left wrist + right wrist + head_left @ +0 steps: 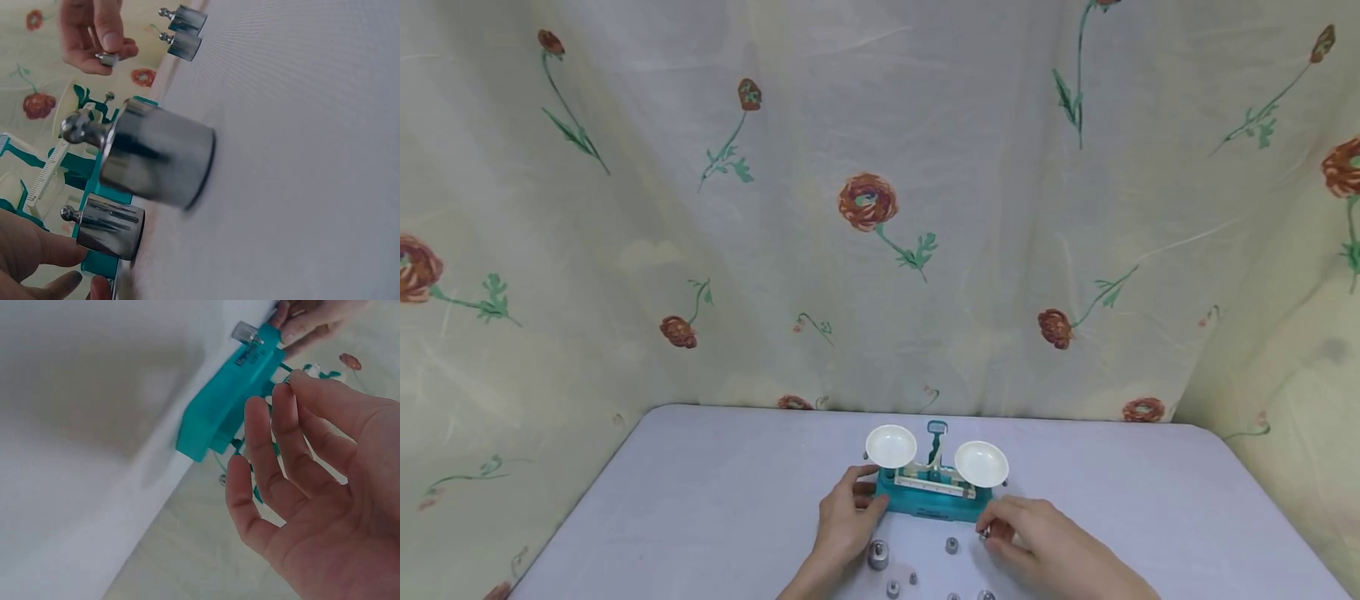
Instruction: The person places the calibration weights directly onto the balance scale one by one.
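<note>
A teal balance scale with two white pans stands on the table. My left hand grips its left end, thumb at the front and fingers round the side. Between thumb and fingertips of my right hand is pinched a small metal weight, held up near the scale's front right corner. The left wrist view also shows this weight in the right fingers. Beside my left wrist stands a larger knobbed weight; another weight is in front of the scale.
More metal weights stand toward the near edge, among them a tiny one and a small one. The left pan and right pan sit above the base. Behind the pale table hangs a flowered curtain.
</note>
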`<action>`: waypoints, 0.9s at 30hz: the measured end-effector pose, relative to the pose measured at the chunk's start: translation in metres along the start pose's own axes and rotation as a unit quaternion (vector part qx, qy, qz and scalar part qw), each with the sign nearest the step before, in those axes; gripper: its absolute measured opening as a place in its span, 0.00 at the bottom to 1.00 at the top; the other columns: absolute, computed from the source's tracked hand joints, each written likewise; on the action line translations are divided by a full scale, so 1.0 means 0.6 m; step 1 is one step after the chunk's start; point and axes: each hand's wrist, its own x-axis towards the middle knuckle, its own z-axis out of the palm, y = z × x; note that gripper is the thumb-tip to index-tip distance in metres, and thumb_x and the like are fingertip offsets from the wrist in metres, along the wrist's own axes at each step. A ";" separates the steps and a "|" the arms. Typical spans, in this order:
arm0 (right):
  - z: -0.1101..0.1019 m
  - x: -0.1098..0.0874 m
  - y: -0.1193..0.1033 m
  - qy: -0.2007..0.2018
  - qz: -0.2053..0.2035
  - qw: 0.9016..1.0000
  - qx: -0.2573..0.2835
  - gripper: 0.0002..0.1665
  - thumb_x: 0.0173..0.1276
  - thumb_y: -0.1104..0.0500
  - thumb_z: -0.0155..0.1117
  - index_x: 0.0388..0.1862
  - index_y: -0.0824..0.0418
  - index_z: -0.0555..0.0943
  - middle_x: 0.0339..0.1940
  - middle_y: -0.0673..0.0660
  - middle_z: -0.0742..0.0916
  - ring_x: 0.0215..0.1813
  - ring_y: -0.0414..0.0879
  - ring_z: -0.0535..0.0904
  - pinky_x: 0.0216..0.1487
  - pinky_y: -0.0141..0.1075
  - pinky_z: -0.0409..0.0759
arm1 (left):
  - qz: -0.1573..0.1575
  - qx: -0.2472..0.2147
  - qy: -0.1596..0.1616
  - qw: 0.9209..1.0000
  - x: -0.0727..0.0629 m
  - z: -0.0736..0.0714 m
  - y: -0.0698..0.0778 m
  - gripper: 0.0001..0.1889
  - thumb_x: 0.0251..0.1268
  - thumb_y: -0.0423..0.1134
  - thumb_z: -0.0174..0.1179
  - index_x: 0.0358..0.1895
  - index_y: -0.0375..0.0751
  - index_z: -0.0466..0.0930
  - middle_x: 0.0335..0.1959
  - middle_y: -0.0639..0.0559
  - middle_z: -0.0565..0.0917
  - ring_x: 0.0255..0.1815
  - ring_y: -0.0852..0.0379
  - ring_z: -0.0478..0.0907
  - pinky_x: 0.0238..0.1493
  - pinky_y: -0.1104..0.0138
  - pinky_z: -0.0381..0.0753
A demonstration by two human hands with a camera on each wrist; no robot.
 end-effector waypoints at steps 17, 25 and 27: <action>-0.020 0.003 -0.016 0.046 -0.025 0.998 -0.023 0.05 0.76 0.56 0.72 0.47 0.52 0.86 0.39 0.39 0.88 0.40 0.26 0.78 0.41 0.32 0.86 | 0.018 -0.017 -0.015 1.000 0.000 -0.008 -0.005 0.24 0.70 0.36 0.70 0.68 0.41 0.80 0.52 0.44 0.89 0.46 0.55 0.85 0.49 0.58 0.89; -0.030 0.010 -0.030 0.088 -0.043 0.994 -0.048 0.08 0.75 0.55 0.72 0.51 0.51 0.87 0.41 0.38 0.89 0.42 0.27 0.81 0.43 0.31 0.86 | 0.015 -0.011 -0.017 1.000 0.002 -0.010 -0.007 0.23 0.70 0.35 0.70 0.67 0.42 0.80 0.52 0.44 0.88 0.46 0.56 0.85 0.50 0.58 0.89; -0.032 0.011 -0.032 0.101 -0.047 0.992 -0.055 0.08 0.75 0.55 0.72 0.51 0.51 0.87 0.41 0.38 0.90 0.42 0.27 0.81 0.43 0.31 0.86 | 0.017 -0.011 -0.018 1.000 0.001 -0.010 -0.008 0.23 0.71 0.35 0.70 0.67 0.42 0.80 0.52 0.44 0.88 0.46 0.56 0.85 0.50 0.58 0.89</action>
